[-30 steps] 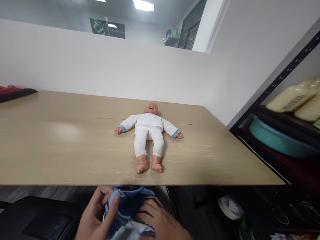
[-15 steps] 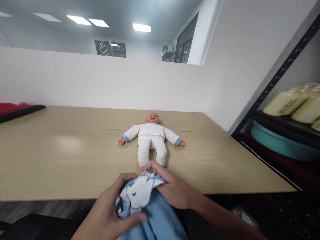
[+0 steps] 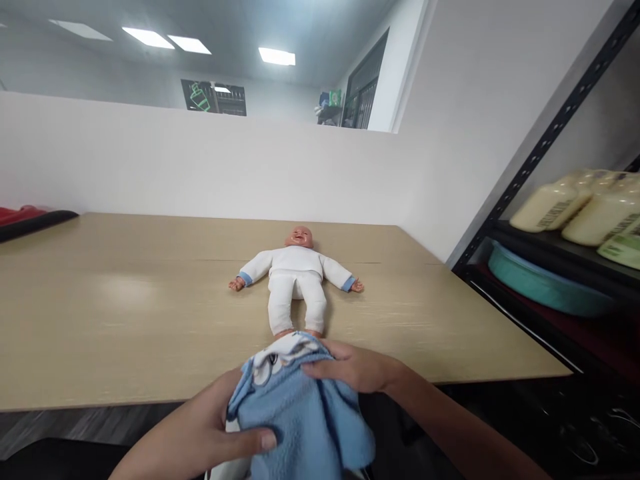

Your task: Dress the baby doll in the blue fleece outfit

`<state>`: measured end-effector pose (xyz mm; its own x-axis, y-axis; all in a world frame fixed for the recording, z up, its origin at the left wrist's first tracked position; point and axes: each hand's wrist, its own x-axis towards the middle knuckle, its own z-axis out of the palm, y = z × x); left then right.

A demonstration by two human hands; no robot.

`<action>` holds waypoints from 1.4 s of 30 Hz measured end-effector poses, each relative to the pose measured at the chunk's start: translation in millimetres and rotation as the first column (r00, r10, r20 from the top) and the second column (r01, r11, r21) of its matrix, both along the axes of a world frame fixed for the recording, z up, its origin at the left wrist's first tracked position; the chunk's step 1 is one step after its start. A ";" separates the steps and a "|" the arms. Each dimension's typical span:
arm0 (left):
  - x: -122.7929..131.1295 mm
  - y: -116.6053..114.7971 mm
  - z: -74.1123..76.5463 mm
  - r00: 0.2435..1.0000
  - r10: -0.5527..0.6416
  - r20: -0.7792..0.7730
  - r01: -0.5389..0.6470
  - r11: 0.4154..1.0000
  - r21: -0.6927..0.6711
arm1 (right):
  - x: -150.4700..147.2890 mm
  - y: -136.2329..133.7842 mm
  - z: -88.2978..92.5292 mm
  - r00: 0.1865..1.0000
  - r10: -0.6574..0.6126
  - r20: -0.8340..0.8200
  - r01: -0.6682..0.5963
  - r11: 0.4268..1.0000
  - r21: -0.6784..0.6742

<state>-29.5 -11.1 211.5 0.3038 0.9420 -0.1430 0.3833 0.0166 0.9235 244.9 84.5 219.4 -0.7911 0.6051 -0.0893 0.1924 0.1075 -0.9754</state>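
Our left hand (image 3: pixel 220 427) and right hand (image 3: pixel 353 365) grasp the blue cloth (image 3: pixel 300 417), now turned fleece-up in front of the doll (image 3: pixel 297 267), seemingly better spread.

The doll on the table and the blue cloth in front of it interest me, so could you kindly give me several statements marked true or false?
1. The left hand and right hand both hold the blue cloth. True.
2. The doll lies face down on the table. False: it lies face up.
3. The doll's sleeves end in blue cuffs. True.
4. The teal basin stands above the cream bottles. False: it is below them.
5. In this view, the cloth hides most of the doll's feet. True.
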 end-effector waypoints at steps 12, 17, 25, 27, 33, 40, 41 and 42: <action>10.8 2.7 -8.1 0.970 0.006 0.245 0.021 0.994 -0.108 | 2.0 -11.8 2.2 0.994 0.098 -0.043 -0.102 0.989 -0.111; 12.6 0.9 -22.2 0.910 -0.052 0.412 0.106 0.988 -0.109 | -5.3 -16.0 -14.5 0.983 -0.071 -0.172 0.042 0.986 -0.163; 34.5 15.6 -30.3 0.731 0.400 0.553 -0.280 0.915 -0.292 | -16.7 -15.1 -27.9 0.983 -0.115 -0.143 0.075 0.964 -0.255; 39.4 16.4 -26.6 0.682 0.414 0.603 -0.244 0.906 -0.345 | -14.0 -12.4 -30.1 0.991 -0.065 -0.117 0.029 0.958 -0.286; 31.0 7.6 -31.1 0.728 0.344 0.592 -0.131 0.919 -0.373 | -14.9 -12.2 -35.6 0.944 -0.157 -0.291 0.026 0.913 -0.407; 14.8 -2.7 -19.3 0.948 -0.067 0.312 0.116 0.983 -0.141 | -26.5 -28.5 -33.4 0.984 -0.166 -0.066 0.142 0.950 -0.277; 14.5 -3.0 -17.2 0.967 -0.056 0.249 0.095 0.984 -0.148 | -26.5 -30.2 -29.8 0.983 -0.179 -0.046 0.164 0.960 -0.226; 14.6 -3.1 -16.4 0.978 -0.041 0.207 0.076 0.983 -0.166 | -26.1 -31.6 -25.8 0.981 -0.192 -0.036 0.184 0.968 -0.170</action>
<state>-14.9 -14.2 195.1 0.3965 0.8884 -0.2313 0.1946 0.1649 0.9669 218.8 52.9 193.6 -0.6707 0.7239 -0.1618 0.1421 -0.0886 -0.9859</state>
